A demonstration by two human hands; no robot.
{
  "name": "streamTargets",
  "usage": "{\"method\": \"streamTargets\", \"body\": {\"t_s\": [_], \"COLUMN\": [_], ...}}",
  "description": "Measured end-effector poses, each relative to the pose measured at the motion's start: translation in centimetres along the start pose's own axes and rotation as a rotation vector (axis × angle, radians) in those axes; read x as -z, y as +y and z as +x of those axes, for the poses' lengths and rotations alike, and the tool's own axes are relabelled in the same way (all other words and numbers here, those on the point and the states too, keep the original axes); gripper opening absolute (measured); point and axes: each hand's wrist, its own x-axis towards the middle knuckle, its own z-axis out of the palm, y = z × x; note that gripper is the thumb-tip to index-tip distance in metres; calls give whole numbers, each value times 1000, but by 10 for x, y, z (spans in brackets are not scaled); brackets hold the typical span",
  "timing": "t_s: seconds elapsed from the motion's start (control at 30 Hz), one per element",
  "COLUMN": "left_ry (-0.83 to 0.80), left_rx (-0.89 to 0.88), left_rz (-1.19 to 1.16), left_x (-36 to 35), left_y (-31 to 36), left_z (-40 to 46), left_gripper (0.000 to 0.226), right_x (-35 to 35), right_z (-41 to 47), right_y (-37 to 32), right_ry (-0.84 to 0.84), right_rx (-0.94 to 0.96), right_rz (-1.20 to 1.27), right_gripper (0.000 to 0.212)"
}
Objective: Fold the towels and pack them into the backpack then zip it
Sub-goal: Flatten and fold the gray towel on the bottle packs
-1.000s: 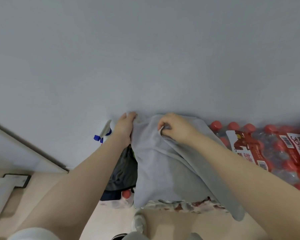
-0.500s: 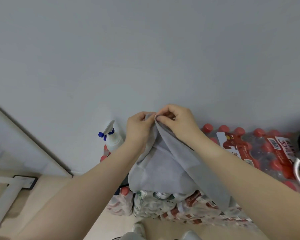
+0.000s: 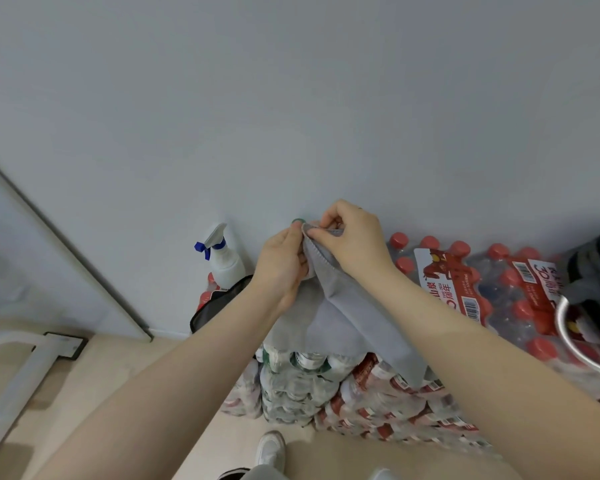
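Together, left hand (image 3: 282,268) and right hand (image 3: 352,237) pinch the grey towel (image 3: 347,306) (bottle-pack labels (image 3: 445,282) unreadable).

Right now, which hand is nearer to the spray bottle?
The left hand. It is just right of the spray bottle, gripping the towel. The right hand is farther right, pinching the towel's top.

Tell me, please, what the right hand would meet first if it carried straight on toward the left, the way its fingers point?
Probably the left hand: the right hand pinches the grey towel at its top edge, fingertips nearly touching the left hand's. Depth is hard to judge.
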Motion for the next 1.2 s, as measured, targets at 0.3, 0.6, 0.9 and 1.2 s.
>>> {"method": "streamTargets", "body": {"t_s": [0.3, 0.6, 0.9, 1.2], "left_ry": [148, -42, -6, 172], "left_rx": [-58, -228, -470, -475], "left_rz": [104, 298, 424, 197], "left_x": [-14, -3, -23, -11], "left_y": [1, 1, 30, 1], "left_z": [-17, -26, -63, -123], "left_gripper": [39, 21, 25, 27], "right_x": [9, 16, 93, 150], "right_z": [-17, -18, -48, -127], "right_y": [3, 9, 48, 75], "right_ry": [-69, -80, -521, -387], "right_rx": [78, -26, 81, -10], "right_rz": [-44, -43, -630, -877], "right_gripper": [16, 20, 42, 32]}}
